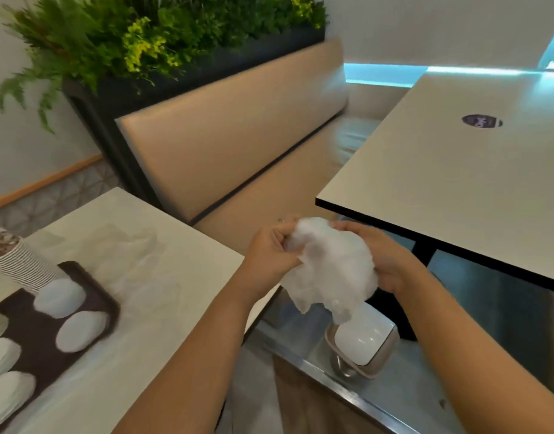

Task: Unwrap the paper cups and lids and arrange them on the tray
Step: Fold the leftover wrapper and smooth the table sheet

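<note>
Both my hands hold a crumpled ball of clear plastic wrap (330, 267) in the air, off the right edge of the left table. My left hand (274, 249) pinches its left side. My right hand (380, 256) cups its right side. On the left table lies a dark tray (94, 288). Several stacks of white lids (60, 297) rest on that tray, another stack (81, 332) just below the first. A stack of paper cups (17, 260) lies on its side at the tray's far left edge.
Below the wrap stands a small bin with a white liner (361, 344) on a metal ledge. A second table (457, 183) is at the right. A beige bench (238, 136) and a planter (162, 36) are behind. More clear wrap (137, 245) lies on the left table.
</note>
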`<state>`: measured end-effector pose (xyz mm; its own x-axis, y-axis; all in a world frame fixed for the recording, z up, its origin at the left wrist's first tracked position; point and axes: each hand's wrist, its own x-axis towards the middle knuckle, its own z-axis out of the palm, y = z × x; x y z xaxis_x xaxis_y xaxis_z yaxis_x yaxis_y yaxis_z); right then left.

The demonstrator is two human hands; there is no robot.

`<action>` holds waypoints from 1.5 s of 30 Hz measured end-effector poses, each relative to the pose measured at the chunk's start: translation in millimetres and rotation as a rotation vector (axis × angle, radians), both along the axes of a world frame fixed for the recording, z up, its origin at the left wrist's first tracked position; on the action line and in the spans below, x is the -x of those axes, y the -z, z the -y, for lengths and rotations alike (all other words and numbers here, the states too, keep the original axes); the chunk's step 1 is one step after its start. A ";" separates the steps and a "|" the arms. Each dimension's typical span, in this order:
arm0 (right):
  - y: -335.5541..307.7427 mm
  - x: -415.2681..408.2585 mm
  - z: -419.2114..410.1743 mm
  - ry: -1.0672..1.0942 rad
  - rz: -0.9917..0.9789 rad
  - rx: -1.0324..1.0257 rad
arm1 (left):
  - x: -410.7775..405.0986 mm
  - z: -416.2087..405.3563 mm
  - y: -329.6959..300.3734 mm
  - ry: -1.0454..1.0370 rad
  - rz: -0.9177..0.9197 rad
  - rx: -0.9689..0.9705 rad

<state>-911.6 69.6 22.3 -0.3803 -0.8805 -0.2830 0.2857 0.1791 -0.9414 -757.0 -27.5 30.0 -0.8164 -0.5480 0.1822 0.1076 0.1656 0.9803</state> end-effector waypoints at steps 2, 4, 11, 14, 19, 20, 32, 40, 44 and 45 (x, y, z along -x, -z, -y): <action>13.2 1.7 -2.4 -0.015 0.080 -0.043 | 16.4 -4.3 3.7 -0.048 -0.037 0.037; 25.1 1.2 -4.9 -0.043 0.172 -0.056 | 29.3 -4.6 10.7 -0.054 -0.031 0.034; 78.9 18.1 -12.0 0.141 -0.100 -0.113 | 52.8 7.1 63.2 -0.130 0.175 -0.066; 107.6 23.6 -26.6 0.205 -0.014 0.018 | 66.4 12.8 101.0 -0.112 0.277 -0.048; 172.8 23.8 -39.5 0.177 -0.296 -0.014 | 91.1 7.7 183.2 -0.015 0.429 -0.028; 189.0 24.3 -41.4 0.201 -0.340 -0.046 | 94.4 6.2 200.2 -0.018 0.449 -0.028; 358.4 65.1 -46.9 0.370 -0.651 -0.480 | 129.7 -10.3 372.7 -0.215 0.676 -0.236; 439.6 79.7 -31.6 0.247 -1.021 -0.520 | 139.8 -19.5 467.1 0.169 0.921 0.354; 464.9 75.1 -23.4 0.076 -1.098 -0.581 | 141.5 -26.4 498.6 0.298 1.013 0.449; 473.9 74.4 -21.5 0.047 -1.111 -0.603 | 141.6 -27.3 504.7 0.323 1.036 0.464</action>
<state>-986.0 91.1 -451.6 -0.6973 -0.7026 -0.1418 -0.5868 0.6732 -0.4499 -898.5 -0.2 -474.7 -0.7801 -0.3452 -0.5218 -0.6024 0.6397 0.4774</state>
